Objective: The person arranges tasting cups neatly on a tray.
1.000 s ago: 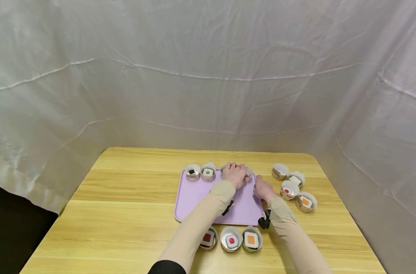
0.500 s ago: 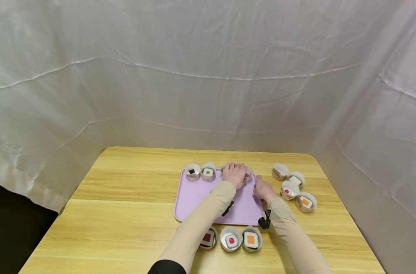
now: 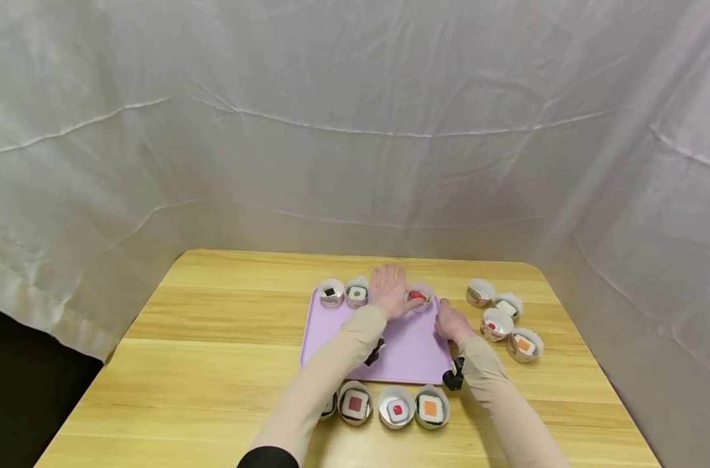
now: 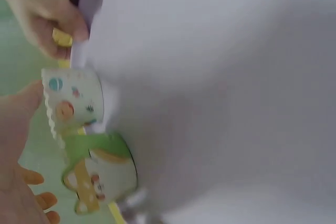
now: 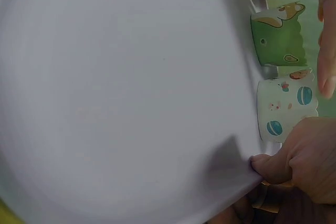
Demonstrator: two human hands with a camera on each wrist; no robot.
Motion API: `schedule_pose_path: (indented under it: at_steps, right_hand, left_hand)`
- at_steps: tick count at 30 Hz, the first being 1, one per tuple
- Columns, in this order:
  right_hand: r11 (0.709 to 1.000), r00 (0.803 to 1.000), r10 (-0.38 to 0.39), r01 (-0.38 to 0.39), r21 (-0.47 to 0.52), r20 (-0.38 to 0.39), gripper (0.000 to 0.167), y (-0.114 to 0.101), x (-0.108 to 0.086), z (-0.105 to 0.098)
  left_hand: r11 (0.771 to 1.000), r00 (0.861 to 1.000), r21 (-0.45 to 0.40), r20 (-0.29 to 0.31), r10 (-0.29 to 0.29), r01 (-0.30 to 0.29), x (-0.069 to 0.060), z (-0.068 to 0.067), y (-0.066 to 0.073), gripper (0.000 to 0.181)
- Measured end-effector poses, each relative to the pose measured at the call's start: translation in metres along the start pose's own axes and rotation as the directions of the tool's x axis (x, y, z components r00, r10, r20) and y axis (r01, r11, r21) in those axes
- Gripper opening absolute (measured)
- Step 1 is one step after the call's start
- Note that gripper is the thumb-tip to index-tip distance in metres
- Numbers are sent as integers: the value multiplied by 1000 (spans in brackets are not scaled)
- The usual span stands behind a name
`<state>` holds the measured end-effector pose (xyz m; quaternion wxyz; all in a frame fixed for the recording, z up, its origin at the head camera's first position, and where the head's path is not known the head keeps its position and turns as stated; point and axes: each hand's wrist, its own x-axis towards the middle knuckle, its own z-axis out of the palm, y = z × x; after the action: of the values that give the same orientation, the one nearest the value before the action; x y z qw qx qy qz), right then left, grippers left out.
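Lilac tray (image 3: 413, 354) in the middle of the wooden table (image 3: 226, 364), row of paper cups along its far edge; right end is a white cup (image 5: 283, 111) with macaron print, red piece (image 3: 418, 296) inside, beside it a green cup (image 5: 281, 43) with dog print, blocked by the hand in head view. Left hand (image 3: 389, 294) at the green cup, above or behind it, can't tell which; fingers straight and fanned, thumb out toward the white cup, nothing gripped, contact unclear. Right hand (image 5: 310, 161) pinches the tray's right rim near the far corner, thumb on top, fingers curled underneath. Left end of row: black piece (image 3: 330, 292) in one cup, green-centred white piece (image 3: 357, 293) in the next. Four front cups (image 3: 394, 392) just off the tray's near edge, leftmost partly behind the left sleeve (image 3: 308, 400), other tops dark red, red, orange. Four side cups (image 3: 478, 299) clustered right of the tray, pale curtain (image 3: 355, 162) behind the table
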<state>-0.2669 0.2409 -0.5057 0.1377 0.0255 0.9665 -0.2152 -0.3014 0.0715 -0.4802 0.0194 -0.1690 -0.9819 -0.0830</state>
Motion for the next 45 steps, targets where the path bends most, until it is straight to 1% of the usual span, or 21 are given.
schedule_pose_path:
  at_steps: [3, 6, 10, 11, 13, 17, 18, 20, 22, 27, 30, 32, 34, 36, 40, 42, 45]
  right_hand:
    - [1000, 1000, 7, -7, -1, 5, 49, -1, 0, 0]
    - [1000, 1000, 8, -8, -9, 3, 48, -2, 0, 0]
    - [1000, 1000, 1, -1, -15, 1, 47, -2, 0, 1]
    - [1000, 1000, 2, -2, -13, 3, 48, -1, 0, 1]
    - [1000, 1000, 6, -6, -5, 9, 49, -1, 1, 1]
    - [1000, 1000, 10, -10, 3, 16, 50, 0, 3, 0]
    - [1000, 1000, 12, -12, 6, 18, 51, 0, 3, 0]
    - [1000, 1000, 16, -16, 16, 19, 50, 1, 3, 1]
    - [999, 999, 24, -25, 27, 23, 50, 1, 3, 1]
    - [999, 999, 35, -35, 20, 27, 51, 0, 2, 1]
    - [999, 999, 44, -45, 15, 33, 52, -1, 2, 0]
    - [999, 998, 49, -50, 20, 34, 52, -1, 1, 0]
    - [999, 998, 46, -47, 23, 34, 51, -2, 0, 0]
    - [999, 999, 35, -35, 16, 27, 50, -2, 0, 0]
    - [1000, 1000, 18, -18, 2, 21, 51, -5, 0, 0]
    - [1000, 1000, 15, -15, -4, 20, 52, -6, 0, 1]
    - [1000, 1000, 16, -16, -2, 23, 54, -8, 0, 2]
  left_hand:
    - [1000, 999, -27, 35, -13, 14, -1, -3, -10, 94]
    - [996, 999, -93, 53, -11, 16, -5, -7, -20, 93]
    - [982, 999, -190, 49, -7, 16, -12, -11, -34, 91]
    - [978, 998, -207, 57, -7, 19, -14, -11, -37, 90]
    - [971, 999, -239, 54, 0, 12, -17, -12, -45, 87]
    - [952, 1000, -307, 15, 24, -19, -26, -9, -60, 79]
    - [946, 999, -322, -6, 34, -34, -29, -8, -63, 77]
    - [936, 999, -348, -22, 48, -52, -36, -7, -69, 76]
    - [926, 998, -372, -24, 53, -58, -44, -7, -75, 76]
    - [914, 999, -403, -44, 27, -42, -63, -9, -88, 73]
    - [906, 999, -421, -47, 16, -35, -69, -13, -94, 72]
    - [894, 999, -448, -43, 14, -32, -70, -18, -98, 73]
    - [879, 1000, -476, -30, 4, -18, -71, -25, -101, 75]
    - [856, 1000, -516, -26, -15, -1, -71, -32, -105, 75]
    - [807, 997, -587, 5, -77, 66, -75, -45, -118, 75]
    - [779, 993, -616, 39, -115, 115, -78, -50, -126, 77]
    - [748, 982, -638, 77, -171, 180, -84, -54, -139, 80]
